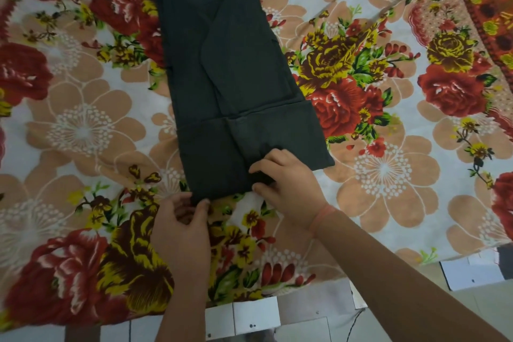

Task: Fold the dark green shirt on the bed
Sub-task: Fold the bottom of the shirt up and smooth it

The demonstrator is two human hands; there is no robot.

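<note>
Both hands, left [181, 226] and right [287, 184], pinch the folded shirt's [230, 64] near edge.

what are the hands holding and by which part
Both hold the dark green shirt at its near end: left hand pinches the left corner, right hand grips the edge beside it.

Both bare forearms are extended to the near hem of the dark green fabric shirt [236, 78]. The hem's left corner is pinched between thumb and fingers of the left hand [180, 219]. Right of it, the hem is gripped by the curled right hand [288, 186], its wrist ringed by a thin orange thread [323, 215].
</note>
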